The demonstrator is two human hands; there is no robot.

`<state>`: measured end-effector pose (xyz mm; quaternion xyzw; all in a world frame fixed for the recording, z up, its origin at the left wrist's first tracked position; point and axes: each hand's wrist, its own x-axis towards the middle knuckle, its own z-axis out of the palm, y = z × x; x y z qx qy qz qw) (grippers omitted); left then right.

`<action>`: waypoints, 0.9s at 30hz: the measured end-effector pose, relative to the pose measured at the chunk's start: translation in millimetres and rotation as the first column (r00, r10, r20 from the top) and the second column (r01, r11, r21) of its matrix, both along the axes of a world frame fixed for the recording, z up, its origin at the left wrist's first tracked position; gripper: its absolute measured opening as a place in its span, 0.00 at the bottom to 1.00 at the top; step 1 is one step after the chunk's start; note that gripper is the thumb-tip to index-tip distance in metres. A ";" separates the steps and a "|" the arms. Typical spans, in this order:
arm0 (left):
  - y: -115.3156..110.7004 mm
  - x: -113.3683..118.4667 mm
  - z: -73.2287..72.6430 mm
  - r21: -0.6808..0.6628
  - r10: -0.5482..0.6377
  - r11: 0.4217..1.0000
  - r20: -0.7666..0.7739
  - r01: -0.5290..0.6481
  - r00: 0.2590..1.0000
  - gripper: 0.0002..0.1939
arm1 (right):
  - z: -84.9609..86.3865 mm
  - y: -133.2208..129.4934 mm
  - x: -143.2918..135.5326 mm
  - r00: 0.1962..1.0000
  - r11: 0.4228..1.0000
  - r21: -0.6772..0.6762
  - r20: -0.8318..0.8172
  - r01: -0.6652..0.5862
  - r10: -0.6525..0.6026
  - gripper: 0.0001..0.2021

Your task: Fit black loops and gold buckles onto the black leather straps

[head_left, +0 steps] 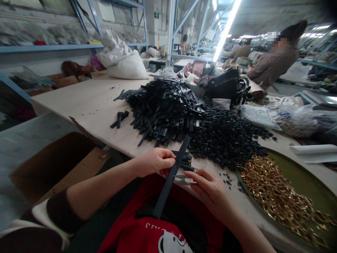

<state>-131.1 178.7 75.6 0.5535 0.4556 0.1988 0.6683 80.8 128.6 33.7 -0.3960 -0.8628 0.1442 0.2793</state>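
My left hand [157, 162] pinches a long black strip [168, 184] near its middle; the strip slants from the table edge down over my lap. In my right hand [207, 182] is a small pair of metal snips [184, 180], its pointed blades touching or very near the strip's edge. Just behind the strip lies a small bundle of black strips [186, 160]. Beyond my hands rises a large heap of black strips [163, 109], with a pile of small black loops [223, 137] to its right.
A round tray [297, 175] of gold metal hardware [273, 189] stands at the right. An open cardboard box [58, 165] is below the table [68, 95] at left. White sacks [126, 63], plastic bags [259, 116] and a black bag [223, 84] lie farther back. A person [276, 63] is at back right.
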 end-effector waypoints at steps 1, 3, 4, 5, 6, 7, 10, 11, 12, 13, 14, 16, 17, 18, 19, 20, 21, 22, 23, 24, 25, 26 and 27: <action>-0.4 -0.2 -0.7 -0.004 -0.001 1.000 0.003 0.001 1.000 0.05 | -0.3 -0.3 -0.1 1.000 1.000 -0.013 0.004 -0.004 0.005 0.13; -1.2 -0.3 -2.2 -0.017 -0.001 1.000 0.010 0.001 1.000 0.05 | -1.4 -1.1 -0.1 1.000 1.000 -0.023 -0.005 -0.012 0.012 0.13; -1.5 -0.3 -2.9 -0.023 0.000 1.000 0.010 0.000 1.000 0.06 | -2.0 -1.6 0.0 1.000 1.000 -0.016 -0.017 -0.014 0.014 0.12; -1.8 -0.2 -3.5 -0.026 0.003 1.000 0.007 -0.003 1.000 0.06 | -2.5 -2.1 0.3 0.999 1.000 -0.005 -0.031 -0.017 0.017 0.12; -1.9 -0.1 -3.9 -0.028 0.006 1.000 0.004 -0.005 1.000 0.06 | -2.9 -2.6 0.6 0.999 1.000 0.010 -0.046 -0.018 0.019 0.11; -2.0 0.0 -4.1 -0.027 0.008 1.000 0.000 -0.008 1.000 0.06 | -3.1 -3.1 1.0 0.998 1.000 0.021 -0.061 -0.016 0.018 0.11; -2.2 0.3 -3.5 -0.012 0.012 1.000 -0.006 -0.012 1.000 0.05 | -2.2 -4.0 2.2 0.995 1.000 -0.003 -0.098 0.011 -0.011 0.11; -2.4 0.5 -3.1 -0.009 0.012 1.000 -0.005 -0.012 1.000 0.05 | -1.6 -4.1 2.4 0.994 0.999 -0.025 -0.106 0.020 -0.022 0.11; -2.6 0.7 -2.7 -0.009 0.012 1.000 -0.003 -0.012 1.000 0.05 | -1.0 -4.2 2.5 0.994 0.998 -0.050 -0.108 0.024 -0.029 0.12; -2.9 0.9 -2.4 -0.010 0.014 1.000 -0.002 -0.014 1.000 0.05 | -0.6 -4.2 2.3 0.994 0.997 -0.073 -0.101 0.024 -0.031 0.12; -3.3 1.1 -2.2 -0.012 0.017 1.000 -0.002 -0.017 1.000 0.05 | -0.4 -4.1 2.0 0.996 0.996 -0.088 -0.090 0.020 -0.028 0.12; -4.1 1.3 -2.2 -0.006 0.014 1.000 -0.008 -0.014 1.000 0.05 | -0.7 -4.0 0.9 0.998 0.995 -0.097 -0.061 0.003 -0.009 0.13; -4.5 1.3 -2.4 0.000 0.010 1.000 -0.012 -0.010 1.000 0.06 | -1.2 -4.0 0.2 0.999 0.996 -0.091 -0.046 -0.003 -0.002 0.13; -4.9 1.2 -2.7 0.005 0.006 1.000 -0.017 -0.006 1.000 0.06 | -1.9 -4.1 -0.4 0.999 0.997 -0.076 -0.035 -0.004 0.001 0.12; -5.2 1.1 -3.0 0.008 0.002 1.000 -0.021 -0.002 1.000 0.06 | -2.6 -4.3 -0.8 1.000 0.998 -0.058 -0.026 -0.004 0.002 0.12; -5.5 0.9 -3.3 0.009 0.000 1.000 -0.024 0.000 1.000 0.06 | -3.4 -4.7 -1.1 1.000 0.999 -0.039 -0.019 -0.004 0.003 0.11; -5.6 0.8 -3.4 0.007 0.000 1.000 -0.025 0.000 1.000 0.06 | -4.1 -5.1 -1.0 1.000 1.000 -0.020 -0.012 -0.004 0.003 0.11; -5.6 0.6 -3.4 0.005 0.000 1.000 -0.026 0.000 1.000 0.06 | -4.8 -5.5 -0.7 1.000 1.000 -0.004 -0.005 -0.005 0.005 0.11; -5.5 0.5 -3.2 0.003 -0.001 1.000 -0.024 0.001 1.000 0.05 | -5.4 -5.9 -0.2 1.000 1.000 0.009 -0.002 -0.010 0.010 0.10; -5.2 0.3 -3.0 0.002 -0.001 1.000 -0.022 0.001 1.000 0.05 | -5.9 -6.2 0.5 1.000 1.000 0.017 -0.003 -0.015 0.015 0.10; -4.9 0.2 -2.9 0.003 -0.001 1.000 -0.020 0.001 1.000 0.05 | -6.2 -6.3 1.2 1.000 1.000 0.019 -0.012 -0.018 0.018 0.10; -4.6 0.1 -2.7 0.003 -0.001 1.000 -0.019 0.001 1.000 0.05 | -6.3 -6.4 1.8 1.000 1.000 0.017 -0.027 -0.013 0.014 0.10; -4.3 0.1 -2.7 0.006 -0.002 1.000 -0.018 0.002 1.000 0.05 | -6.3 -6.3 2.2 0.999 1.000 0.008 -0.044 -0.004 0.005 0.11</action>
